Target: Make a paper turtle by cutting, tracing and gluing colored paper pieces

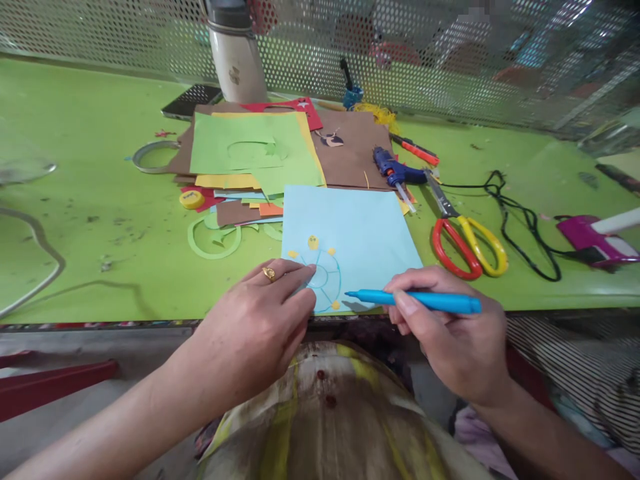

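Left hand (pixel 263 315) empty, loosely flat on 1 sheet (pixel 350 217) | right hand (pixel 447 337) pinching 1 marker (pixel 440 302)

A gold ring (pixel 269 274) on the left hand (pixel 263 313); a brownish, yellow-streaked garment (pixel 305 440) (two dark red buttons (pixel 331 401)).

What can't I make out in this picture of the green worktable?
All in the head view:
- Blue-ink wheel-shaped drawing: its left part is hidden by the bare left hand.
- Tall white bottle with a dark grey lid: its top is cut off by the upper edge.
- Small round yellow disc: its marking is too small and blurred.
- Things behind the perforated metal screen: blurred and broken up by it.
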### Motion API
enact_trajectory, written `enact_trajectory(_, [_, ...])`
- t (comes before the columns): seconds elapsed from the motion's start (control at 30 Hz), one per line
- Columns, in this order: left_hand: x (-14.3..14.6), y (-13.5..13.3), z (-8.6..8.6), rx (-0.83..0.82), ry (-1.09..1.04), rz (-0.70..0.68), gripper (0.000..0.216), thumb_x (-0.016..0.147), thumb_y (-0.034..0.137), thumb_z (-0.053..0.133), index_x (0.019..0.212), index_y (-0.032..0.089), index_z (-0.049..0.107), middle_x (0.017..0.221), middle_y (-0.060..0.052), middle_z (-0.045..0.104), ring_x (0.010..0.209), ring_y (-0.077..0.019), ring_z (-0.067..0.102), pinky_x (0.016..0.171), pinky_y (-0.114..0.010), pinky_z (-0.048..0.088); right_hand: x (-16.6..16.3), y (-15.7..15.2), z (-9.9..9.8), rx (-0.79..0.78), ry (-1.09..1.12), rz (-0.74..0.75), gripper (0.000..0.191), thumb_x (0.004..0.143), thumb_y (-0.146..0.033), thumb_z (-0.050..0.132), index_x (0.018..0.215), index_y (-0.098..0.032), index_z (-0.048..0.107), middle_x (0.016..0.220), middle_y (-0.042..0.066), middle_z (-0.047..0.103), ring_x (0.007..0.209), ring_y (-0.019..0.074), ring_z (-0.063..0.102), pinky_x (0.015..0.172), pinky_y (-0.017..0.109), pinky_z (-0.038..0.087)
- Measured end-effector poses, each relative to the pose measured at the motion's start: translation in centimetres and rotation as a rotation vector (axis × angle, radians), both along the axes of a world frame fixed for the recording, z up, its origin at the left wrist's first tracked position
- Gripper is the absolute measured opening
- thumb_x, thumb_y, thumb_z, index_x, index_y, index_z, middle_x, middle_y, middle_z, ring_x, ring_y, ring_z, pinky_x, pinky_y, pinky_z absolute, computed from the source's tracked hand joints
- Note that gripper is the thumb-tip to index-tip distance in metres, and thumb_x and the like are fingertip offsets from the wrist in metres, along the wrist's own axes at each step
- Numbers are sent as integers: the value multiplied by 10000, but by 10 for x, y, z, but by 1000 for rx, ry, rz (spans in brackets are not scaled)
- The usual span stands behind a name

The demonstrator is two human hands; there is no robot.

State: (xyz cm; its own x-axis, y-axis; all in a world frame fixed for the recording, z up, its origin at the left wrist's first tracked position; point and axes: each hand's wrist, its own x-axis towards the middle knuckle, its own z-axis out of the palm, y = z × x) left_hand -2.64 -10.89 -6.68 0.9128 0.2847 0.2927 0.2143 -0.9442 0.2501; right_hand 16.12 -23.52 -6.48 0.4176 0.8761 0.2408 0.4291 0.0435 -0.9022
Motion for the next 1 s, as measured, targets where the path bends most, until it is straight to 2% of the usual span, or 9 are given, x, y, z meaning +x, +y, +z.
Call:
enact_trajectory(0.13, [0,-1,0,-3,3,3,165,853,97,471,703,142,521,1085,-183,648,1099,-305,567,903,-459,494,0,0,1,-65,-18,49,72,819,-163,604,808,-227,633,569,-64,568,468,87,506,436,199,407])
enact_trajectory(0.2, [0,-1,1,-3,4,0,173,860,101,462,703,145,520,1048,-173,655,1092,-302,569,887,-451,501,0,2,1,-62,13,87,87,855,-177,580,888,-239,630,606,-60,591,493,93,536,460,203,437])
enact_trajectory(0.27, [0,-1,1,-4,4,4,179,865,104,450,707,148,520,1028,-165,655,1082,-301,571,864,-449,507,1,5,1,-33,12,161,174,899,-174,536,1034,-253,612,723,-36,646,596,108,601,565,222,500])
enact_trajectory(0.33, [0,-2,2,-12,4,9,178,861,98,442,712,152,523,1038,-162,651,1074,-295,573,858,-448,507,4,12,1,3,-85,284,269,920,-154,504,1161,-251,574,879,8,663,769,136,627,722,269,518])
enact_trajectory(0.4, [-1,-2,1,-23,-7,10,165,845,89,449,716,154,529,1059,-160,645,1070,-284,572,873,-442,501,6,20,1,11,-234,410,306,927,-145,486,1216,-224,552,968,55,632,899,174,584,808,319,489])
enact_trajectory(0.57, [-1,-1,-3,13,-69,26,130,801,108,486,703,174,542,1021,-126,656,1029,-257,584,898,-431,490,9,34,0,-71,-508,582,331,929,-109,423,1245,-146,513,898,83,569,858,222,467,743,372,445])
enact_trajectory(0.67, [0,-1,-3,32,-75,35,136,799,114,478,707,181,552,969,-108,660,1008,-250,586,883,-423,495,10,36,0,-104,-580,614,391,893,-29,396,1255,-141,492,901,86,561,863,232,442,730,376,427])
enact_trajectory(0.8, [3,-3,2,39,-52,60,176,833,114,441,719,164,565,898,-102,655,965,-249,592,862,-423,499,11,37,-1,-123,-484,580,319,932,-99,405,1220,-189,511,901,68,550,858,213,464,729,348,427])
enact_trajectory(1.0, [17,-17,1,198,80,145,196,853,140,466,957,120,631,894,-108,634,925,-286,580,899,-512,474,11,39,0,-162,-324,536,249,958,-186,433,1174,-249,540,946,30,562,882,166,521,793,307,436])
